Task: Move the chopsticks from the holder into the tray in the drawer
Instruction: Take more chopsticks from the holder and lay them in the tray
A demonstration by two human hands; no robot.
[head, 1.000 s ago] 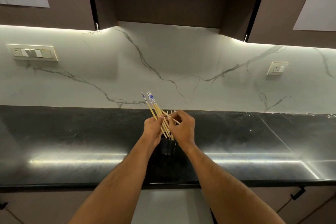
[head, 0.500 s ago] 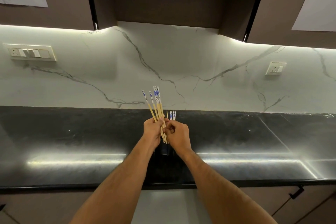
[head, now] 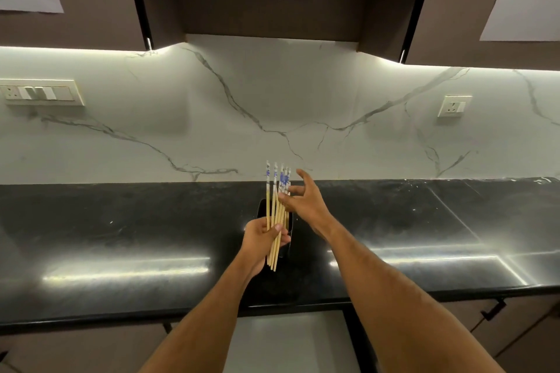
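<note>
Left hand (head: 263, 236) grips a bundle of blue-tipped wooden chopsticks (head: 276, 209) near their lower ends, thumb across the shafts, the bundle upright above the black holder (head: 289, 222). Right hand (head: 304, 198) is spread, fingers loose; its thumb and fingertips lie at the bundle's upper part, contact uncertain. The holder is largely hidden behind the left hand and merges with the dark countertop (head: 121, 236). Countertop edge runs below the forearms; a pale surface (head: 291, 342) beneath it is cut off.

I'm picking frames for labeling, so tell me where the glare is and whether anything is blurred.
Head view: bright streaks of under-cabinet light glare on the black counter; the chopsticks and right hand are slightly motion-blurred; wide-angle distortion bends the counter edge.
</note>
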